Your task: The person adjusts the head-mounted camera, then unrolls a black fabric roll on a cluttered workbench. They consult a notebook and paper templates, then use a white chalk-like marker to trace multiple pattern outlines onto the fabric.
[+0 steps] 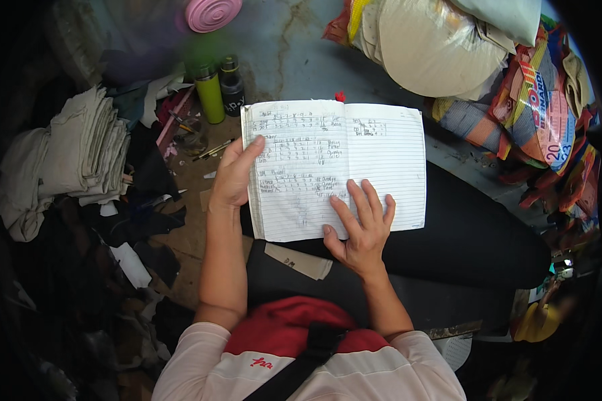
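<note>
Paper lay under both our hands: the left hand (233,179) clasped the outer edge of the open notebook (334,167), thumb over the written page, steadying it on our dark-clothed lap (461,234). Our right hand (362,230) grasped nothing; it rested flat, fingers spread, pinning the lower pages open near the spine. Beyond, a green bottle (210,95) and a black bottle (232,85) stood capped, contents unseen, beside folded cloth (87,150). Bulging sacks (448,47) held pale fabric.

head cam | worn, facing straight down | close over lap (fisheye, rim bends)
</note>
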### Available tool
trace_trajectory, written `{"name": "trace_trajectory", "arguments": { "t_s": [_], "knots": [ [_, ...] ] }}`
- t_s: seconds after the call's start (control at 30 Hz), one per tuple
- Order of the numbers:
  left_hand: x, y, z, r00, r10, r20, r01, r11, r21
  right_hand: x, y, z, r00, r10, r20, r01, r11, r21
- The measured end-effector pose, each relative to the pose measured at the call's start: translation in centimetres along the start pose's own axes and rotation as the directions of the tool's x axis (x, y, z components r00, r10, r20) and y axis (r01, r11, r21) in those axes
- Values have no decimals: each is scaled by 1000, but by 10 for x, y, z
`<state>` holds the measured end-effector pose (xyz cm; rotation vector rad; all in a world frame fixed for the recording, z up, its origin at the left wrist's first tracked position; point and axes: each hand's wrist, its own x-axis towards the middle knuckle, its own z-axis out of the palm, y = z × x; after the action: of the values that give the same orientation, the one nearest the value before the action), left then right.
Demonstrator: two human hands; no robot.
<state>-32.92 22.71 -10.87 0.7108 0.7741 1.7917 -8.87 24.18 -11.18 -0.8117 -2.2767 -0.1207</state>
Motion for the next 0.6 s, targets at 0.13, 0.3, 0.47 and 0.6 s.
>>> {"name": "trace_trajectory", "arguments": {
  "t_s": [0.13,0.3,0.47,0.6],
  "knots": [
    [1,-8,-5,999,30,-28,-31,998,-51,-1,-1,2,1000,-23,2,23,999,-30],
    [2,-13,-9,998,55,-13,-56,993,-102,-2,-2,5,1000,-21,-15,20,999,-38],
    [3,-16,-12,999,44,-20,-45,993,-106,-2,-1,6,999,-42,9,43,997,-68],
    [3,-18,-15,999,41,-10,-42,991,-130,-3,1,7,998,-59,0,59,996,-63]
  ]
}}
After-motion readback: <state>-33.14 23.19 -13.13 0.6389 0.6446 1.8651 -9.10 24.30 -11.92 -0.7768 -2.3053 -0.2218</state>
